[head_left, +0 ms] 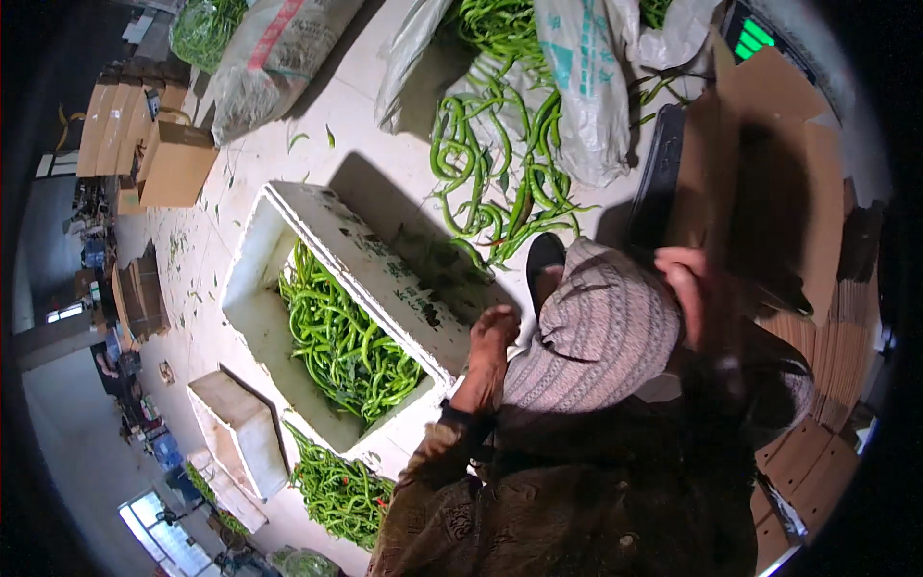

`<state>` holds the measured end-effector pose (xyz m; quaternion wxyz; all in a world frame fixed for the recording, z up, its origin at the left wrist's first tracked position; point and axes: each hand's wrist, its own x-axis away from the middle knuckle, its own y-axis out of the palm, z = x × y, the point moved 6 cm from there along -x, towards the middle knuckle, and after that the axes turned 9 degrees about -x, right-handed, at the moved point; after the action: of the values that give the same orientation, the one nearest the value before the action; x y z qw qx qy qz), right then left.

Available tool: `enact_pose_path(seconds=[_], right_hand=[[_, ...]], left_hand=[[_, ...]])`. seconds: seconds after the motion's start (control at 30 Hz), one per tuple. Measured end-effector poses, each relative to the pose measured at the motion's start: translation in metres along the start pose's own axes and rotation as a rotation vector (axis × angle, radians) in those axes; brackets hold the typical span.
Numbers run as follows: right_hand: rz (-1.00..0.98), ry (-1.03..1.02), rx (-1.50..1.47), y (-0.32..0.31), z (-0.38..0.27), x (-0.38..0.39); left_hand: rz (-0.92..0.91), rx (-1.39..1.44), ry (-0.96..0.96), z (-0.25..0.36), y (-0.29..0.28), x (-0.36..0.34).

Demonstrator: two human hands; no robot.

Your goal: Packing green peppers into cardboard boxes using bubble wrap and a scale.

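Observation:
My left hand (490,348) is beside the outer wall of a white foam box (332,252), its fingers curled in; whatever they hold, if anything, is hidden. Long green peppers (351,346) fill the bottom of the box, which is tilted in view. Over by my knee is my right hand (683,281), blurred and partly in shadow, so its grip cannot be made out. Loose green peppers (500,163) spill over the floor in front of my foot, from an open white woven sack (586,106).
A full sack (274,67) lies at the far left. An open cardboard box (769,183) stands on my right, above stacked flat cardboard (846,327). Another foam box (240,433) and a pepper heap (336,490) are at lower left. A scale display (753,38) glows green at far right.

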<state>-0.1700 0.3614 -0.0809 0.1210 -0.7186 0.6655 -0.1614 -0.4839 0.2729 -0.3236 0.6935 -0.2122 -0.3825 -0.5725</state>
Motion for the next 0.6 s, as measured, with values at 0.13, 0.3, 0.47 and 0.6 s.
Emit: enact_pose_path(seconds=[0.13, 0.3, 0.47, 0.6], right_hand=[[0.189, 0.359, -0.430, 0.021, 0.154, 0.022], [-0.105, 0.368, -0.137, 0.118, 0.193, -0.005], [-0.116, 0.503, 0.240, 0.088, 0.277, 0.034], [-0.162, 0.514, 0.351, 0.092, 0.300, 0.042]], left_hand=[[0.124, -0.177, 0.031, -0.022, 0.012, -0.082], [0.870, -1.401, 0.834, -0.051, -0.179, -0.125], [0.513, -0.985, 0.506, -0.084, -0.054, -0.151], [0.421, -0.783, 0.402, -0.047, -0.010, -0.134]])
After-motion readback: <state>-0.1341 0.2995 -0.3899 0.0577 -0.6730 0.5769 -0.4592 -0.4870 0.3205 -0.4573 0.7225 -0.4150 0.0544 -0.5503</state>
